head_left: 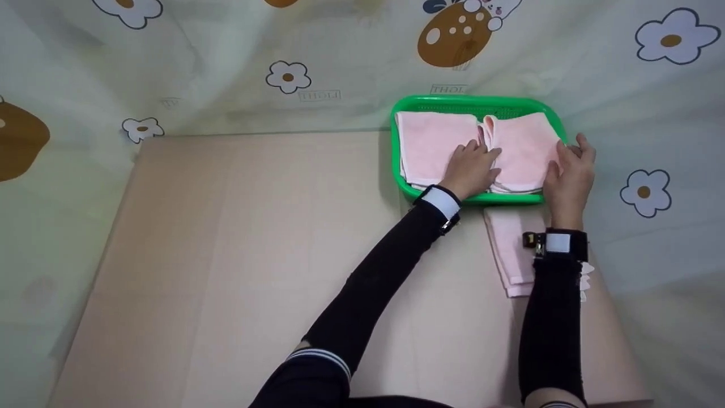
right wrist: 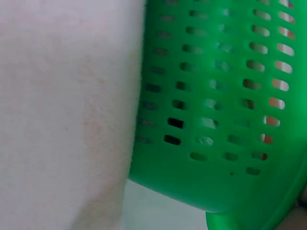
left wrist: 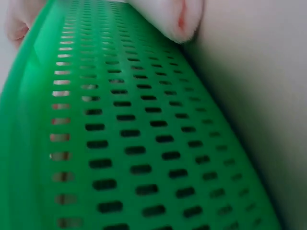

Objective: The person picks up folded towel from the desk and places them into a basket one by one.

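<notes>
Inside a green perforated plastic basket [head_left: 470, 198], two stacks of folded pink towels with white edging lie side by side, the left towel [head_left: 433, 141] and the right towel [head_left: 524, 150]. My left hand [head_left: 471, 170] reaches over the front rim, its fingers resting where the two stacks meet. At the basket's right end is my right hand [head_left: 571, 181], with its thumb near the right towel's edge and its fingers by the rim. Both wrist views are filled mostly by the basket's slotted wall [left wrist: 139, 129], and part of the right hand's fingers [right wrist: 295, 220] shows at the corner.
Another folded pink towel [head_left: 512, 249] lies on the beige table [head_left: 272, 243] in front of the basket, partly covered by the right forearm. Behind the table hangs a pale sheet [head_left: 351, 51] printed with flowers, which the basket's back stands close to.
</notes>
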`<move>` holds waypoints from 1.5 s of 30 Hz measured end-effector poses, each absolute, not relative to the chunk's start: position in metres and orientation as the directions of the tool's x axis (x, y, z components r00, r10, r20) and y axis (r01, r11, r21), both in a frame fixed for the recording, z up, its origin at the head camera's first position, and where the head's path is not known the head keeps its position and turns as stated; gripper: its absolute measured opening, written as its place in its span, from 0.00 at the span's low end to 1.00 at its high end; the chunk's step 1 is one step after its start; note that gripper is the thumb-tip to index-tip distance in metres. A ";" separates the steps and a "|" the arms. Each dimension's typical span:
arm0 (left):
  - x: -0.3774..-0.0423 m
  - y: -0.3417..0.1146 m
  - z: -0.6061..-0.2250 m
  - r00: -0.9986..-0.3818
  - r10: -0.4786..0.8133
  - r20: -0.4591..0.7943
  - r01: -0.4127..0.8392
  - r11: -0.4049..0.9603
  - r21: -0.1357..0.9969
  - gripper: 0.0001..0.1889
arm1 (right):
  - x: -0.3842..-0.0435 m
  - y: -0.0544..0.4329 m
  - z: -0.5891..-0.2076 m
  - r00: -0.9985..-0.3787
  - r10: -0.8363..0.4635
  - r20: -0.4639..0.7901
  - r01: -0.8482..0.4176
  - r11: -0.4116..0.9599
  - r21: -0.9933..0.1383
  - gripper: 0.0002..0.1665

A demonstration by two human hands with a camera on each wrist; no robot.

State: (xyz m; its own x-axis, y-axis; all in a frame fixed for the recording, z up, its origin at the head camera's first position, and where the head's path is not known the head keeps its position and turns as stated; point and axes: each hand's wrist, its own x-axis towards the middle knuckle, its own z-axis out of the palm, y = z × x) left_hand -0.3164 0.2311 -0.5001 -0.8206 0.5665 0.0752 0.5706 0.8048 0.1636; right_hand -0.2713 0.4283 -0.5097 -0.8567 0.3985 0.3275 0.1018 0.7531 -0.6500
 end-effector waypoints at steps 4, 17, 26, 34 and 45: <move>-0.315 0.230 -0.504 -0.839 0.538 0.083 0.544 0.836 0.072 0.28 | -0.272 0.429 -0.510 -0.881 0.369 0.295 0.135 0.795 -0.591 0.18; -0.319 0.225 -0.503 -0.835 0.547 -0.058 0.545 0.837 0.044 0.30 | -0.268 0.442 -0.508 -0.978 0.200 0.063 0.157 0.897 -0.414 0.33; -0.321 0.222 -0.502 -0.838 0.538 -0.089 0.536 0.843 0.046 0.31 | -0.266 0.444 -0.506 -0.992 0.124 -0.024 0.124 0.923 -0.366 0.39; -0.322 0.218 -0.503 -0.842 0.526 -0.118 0.527 0.849 0.022 0.32 | -0.267 0.442 -0.509 -0.993 0.116 -0.035 0.121 0.917 -0.381 0.40; -0.315 0.226 -0.509 -0.814 0.579 0.039 0.580 0.810 0.082 0.26 | -0.260 0.449 -0.503 -0.989 0.146 0.030 0.115 0.874 -0.472 0.35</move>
State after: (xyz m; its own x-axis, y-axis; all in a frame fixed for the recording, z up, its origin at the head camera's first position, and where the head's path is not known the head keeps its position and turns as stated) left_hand -0.3149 0.2263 -0.5095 -0.8145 0.5789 0.0390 0.5800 0.8105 0.0822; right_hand -0.2596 0.4493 -0.5032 -0.9887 0.1465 0.0304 0.1150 0.8740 -0.4722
